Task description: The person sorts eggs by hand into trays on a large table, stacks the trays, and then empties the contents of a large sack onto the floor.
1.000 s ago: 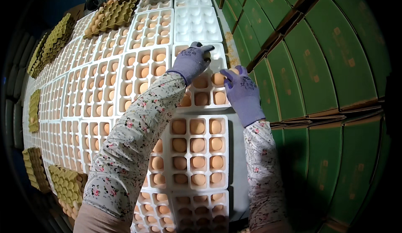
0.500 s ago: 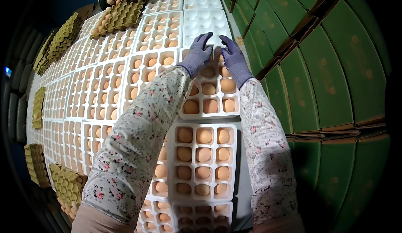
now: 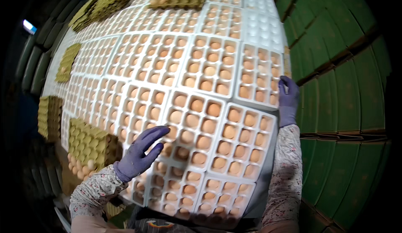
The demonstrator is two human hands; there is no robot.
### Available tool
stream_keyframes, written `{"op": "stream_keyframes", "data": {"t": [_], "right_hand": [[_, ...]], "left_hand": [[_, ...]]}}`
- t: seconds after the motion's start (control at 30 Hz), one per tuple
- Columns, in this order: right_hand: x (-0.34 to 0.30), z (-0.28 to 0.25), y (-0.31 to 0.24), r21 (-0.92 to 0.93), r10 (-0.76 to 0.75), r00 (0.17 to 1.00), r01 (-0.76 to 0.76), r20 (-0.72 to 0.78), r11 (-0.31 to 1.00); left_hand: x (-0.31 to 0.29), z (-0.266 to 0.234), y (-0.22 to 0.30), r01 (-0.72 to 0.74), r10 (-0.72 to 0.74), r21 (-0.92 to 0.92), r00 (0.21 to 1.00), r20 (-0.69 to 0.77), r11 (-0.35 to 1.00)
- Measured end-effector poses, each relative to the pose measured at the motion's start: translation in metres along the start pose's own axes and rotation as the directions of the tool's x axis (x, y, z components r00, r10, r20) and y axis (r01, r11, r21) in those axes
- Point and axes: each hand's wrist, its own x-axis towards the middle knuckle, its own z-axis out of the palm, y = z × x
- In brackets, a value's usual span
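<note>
My left hand (image 3: 142,154), in a purple glove, hovers over the near-left foam trays, holding nothing, with its fingers apart. Beneath it, brown eggs sit in the square cells of the white trays. My right hand (image 3: 288,103), gloved alike, is at the right edge of a white foam egg tray (image 3: 256,102). Its thumb and fingers are slightly bent and apart, and I cannot tell whether they touch the rim. Brown eggs (image 3: 260,95) sit in that tray's cells. Just beyond it, white foam trays (image 3: 262,29) show no eggs.
Many egg-filled foam trays cover the table. Yellowish pulp egg trays (image 3: 86,143) are stacked at the left, with loose eggs (image 3: 78,169) beside one stack. More pulp trays (image 3: 111,3) lie at the far side. Green boxes (image 3: 335,99) form a wall along the right.
My hands have parted and drawn back from the far right tray. The left moved left and nearer, the right to that tray's right edge. The view has turned left.
</note>
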Motion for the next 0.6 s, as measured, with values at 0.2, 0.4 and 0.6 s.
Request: {"op": "stream_keyframes", "data": {"t": [0.2,0.4,0.6], "right_hand": [[-0.112,0.012,-0.190,0.251,-0.101,0.888,-0.017,0.449,0.968],[-0.261,0.039,-0.374,0.450,-0.397,0.597,0.067,0.697,0.891],[-0.315,0.099,-0.468,0.458,-0.544,0.543,0.300,0.640,0.837]], "left_hand": [[-0.151,-0.019,-0.013,0.035,0.004,-0.184,0.978,0.207,0.982],[-0.259,-0.067,-0.065,-0.043,0.033,-0.099,0.994,-0.100,0.994],[-0.328,-0.208,-0.143,0.297,-0.355,-0.195,0.811,-0.466,0.935]]}}
